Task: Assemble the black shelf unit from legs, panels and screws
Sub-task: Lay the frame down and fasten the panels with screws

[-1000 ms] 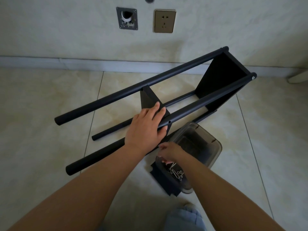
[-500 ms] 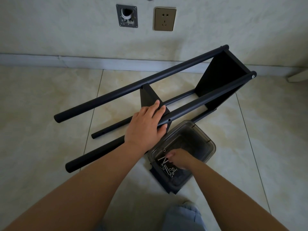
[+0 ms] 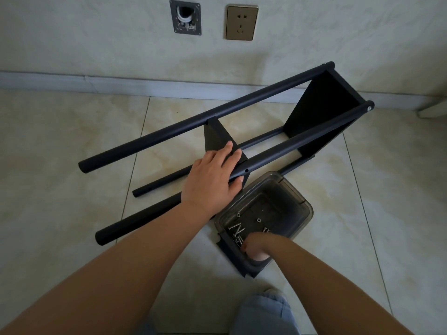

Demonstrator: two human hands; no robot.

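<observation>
The black shelf unit lies on its side on the tiled floor, its long legs running from lower left to upper right. An end panel and a smaller middle panel sit between them. My left hand rests on the near upper leg beside an open screw hole, fingers straight over the middle panel, thumb on the leg's near side. My right hand reaches into a clear plastic box holding several silver screws; its curled fingertips are hidden. The box stands on a loose black panel.
The wall behind carries a brass socket and an open junction box above a pale baseboard. My knee in blue jeans is at the bottom edge. A white object pokes in at the right.
My right hand went into the screw box and has drawn back to its near corner. The box has shifted a little. My left hand has stayed on the leg.
</observation>
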